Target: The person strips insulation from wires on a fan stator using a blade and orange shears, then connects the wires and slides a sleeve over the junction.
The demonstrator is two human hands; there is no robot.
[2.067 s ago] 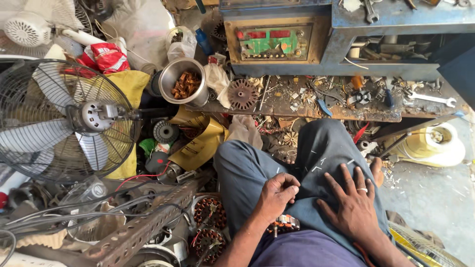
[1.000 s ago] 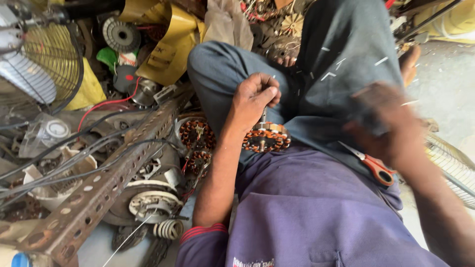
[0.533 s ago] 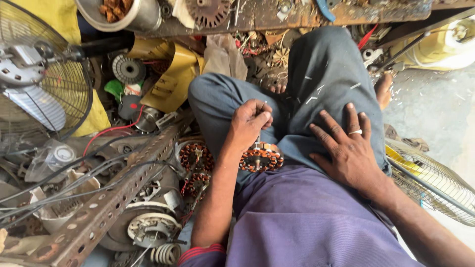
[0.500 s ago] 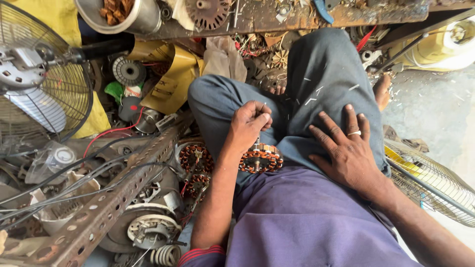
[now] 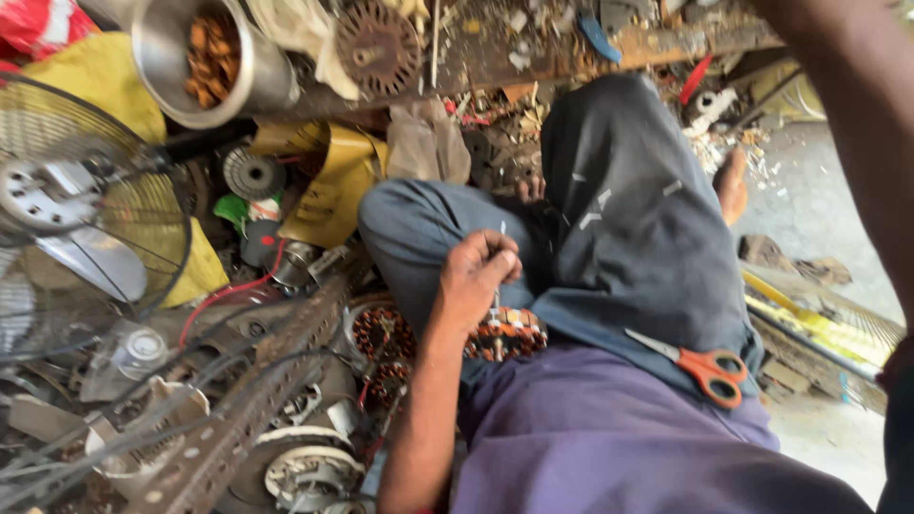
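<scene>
We are gripping a thin metal shaft (image 5: pixel 497 286) in our closed left hand (image 5: pixel 479 276), seating it into the round copper-wound stator (image 5: pixel 506 333) on our lap; our right hand's grip we cannot tell.

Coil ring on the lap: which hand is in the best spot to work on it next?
Left, probably. The left hand is closed on a thin metal rod right above the coil ring. The right arm is raised off to the side, its hand out of view.
</scene>
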